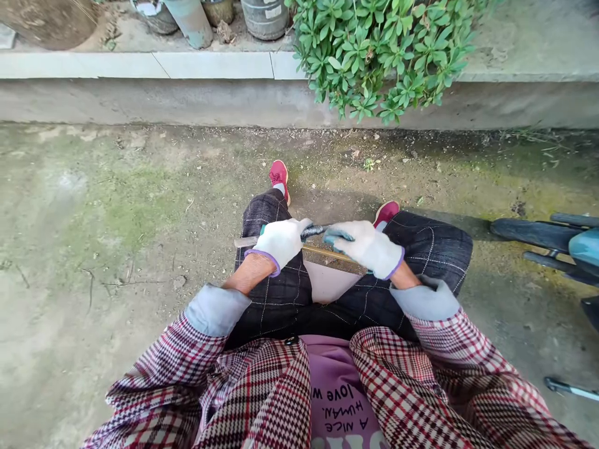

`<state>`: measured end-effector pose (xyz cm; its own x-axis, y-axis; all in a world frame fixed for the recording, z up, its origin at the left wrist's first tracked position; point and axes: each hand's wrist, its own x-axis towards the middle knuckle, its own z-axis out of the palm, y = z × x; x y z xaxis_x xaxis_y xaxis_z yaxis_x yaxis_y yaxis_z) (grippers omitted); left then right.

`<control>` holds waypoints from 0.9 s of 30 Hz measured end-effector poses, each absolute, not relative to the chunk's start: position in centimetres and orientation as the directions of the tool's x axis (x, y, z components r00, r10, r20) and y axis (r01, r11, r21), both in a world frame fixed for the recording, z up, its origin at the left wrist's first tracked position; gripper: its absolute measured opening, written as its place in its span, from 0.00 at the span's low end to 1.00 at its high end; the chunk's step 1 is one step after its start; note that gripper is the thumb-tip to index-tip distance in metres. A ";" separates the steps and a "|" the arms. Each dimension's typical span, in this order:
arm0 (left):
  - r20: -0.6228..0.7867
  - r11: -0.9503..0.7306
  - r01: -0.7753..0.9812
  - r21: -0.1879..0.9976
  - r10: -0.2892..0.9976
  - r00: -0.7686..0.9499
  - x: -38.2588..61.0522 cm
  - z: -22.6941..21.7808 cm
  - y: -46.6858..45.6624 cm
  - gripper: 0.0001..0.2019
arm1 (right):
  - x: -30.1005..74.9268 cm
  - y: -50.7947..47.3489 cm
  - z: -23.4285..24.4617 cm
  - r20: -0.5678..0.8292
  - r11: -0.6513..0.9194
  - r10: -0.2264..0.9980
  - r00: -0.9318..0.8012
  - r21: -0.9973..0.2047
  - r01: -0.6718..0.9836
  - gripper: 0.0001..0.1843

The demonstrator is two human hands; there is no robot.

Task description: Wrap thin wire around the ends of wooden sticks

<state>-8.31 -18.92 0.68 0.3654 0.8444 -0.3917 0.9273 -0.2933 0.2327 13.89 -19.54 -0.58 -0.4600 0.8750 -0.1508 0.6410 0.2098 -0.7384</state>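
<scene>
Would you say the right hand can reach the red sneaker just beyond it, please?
Probably yes: the gloved right hand sits close to the red sneaker, with nothing visibly between them.

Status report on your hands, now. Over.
Left hand gloved, gripping metal bar. Right hand gloved, beside bar's dark wrapped end. Thin yellow rod running under right hand.

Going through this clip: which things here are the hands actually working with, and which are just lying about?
Being worked with: gloved left hand and right hand, gripping a metal bar and a yellowish rod.

Just lying about: pale sheet between the knees, leafy plant, metal pots, teal vehicle.
</scene>
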 end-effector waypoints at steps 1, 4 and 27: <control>-0.415 -0.319 0.916 0.242 0.820 0.395 -8.2 0.7 -19.0 0.14 | 14.2 -18.4 -0.3 -0.132 0.218 0.877 -0.462 -0.747 0.628 0.11; -0.431 -0.315 0.856 0.410 0.760 0.486 -8.3 1.1 -18.9 0.13 | 15.4 -15.5 -1.2 -0.140 0.102 0.906 -0.400 -0.844 0.527 0.12; -0.356 -0.361 0.931 0.056 0.864 0.357 -7.6 0.4 -16.2 0.18 | 13.5 -13.6 -2.2 -0.279 0.175 0.824 -0.492 -0.701 0.691 0.10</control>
<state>-7.63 -16.21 0.40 0.3568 0.8636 -0.3563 0.9307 -0.3614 0.0560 13.53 -13.65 -2.22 -0.4924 0.8244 -0.2791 0.6911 0.1755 -0.7011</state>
